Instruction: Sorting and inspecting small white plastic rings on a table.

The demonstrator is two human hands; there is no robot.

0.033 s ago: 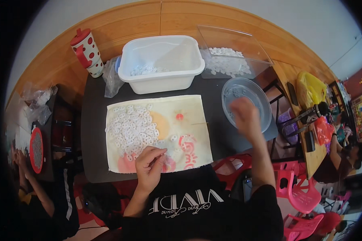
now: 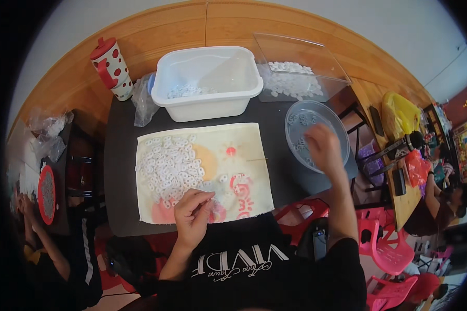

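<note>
My left hand is closed in a pinch over the near edge of a cream printed cloth. A small pale thing seems to be at its fingertips, too small to make out. On the cloth's left half lies a heap of small white oval pieces with holes. A lone white piece sits to its right. My right hand is over a round clear plastic tray, fingers curled together; whatever they hold is hidden. Small grey clusters lie in the tray.
A white basin with white pieces stands behind the cloth. Beside it are a clear box of white pieces and a spotted tumbler. A thin stick crosses the cloth's right edge. At left, another person's hands are near a red tray.
My right hand has shifted slightly right and nearer to me over the tray, uncovering more grey clusters. My left hand stays in place.
</note>
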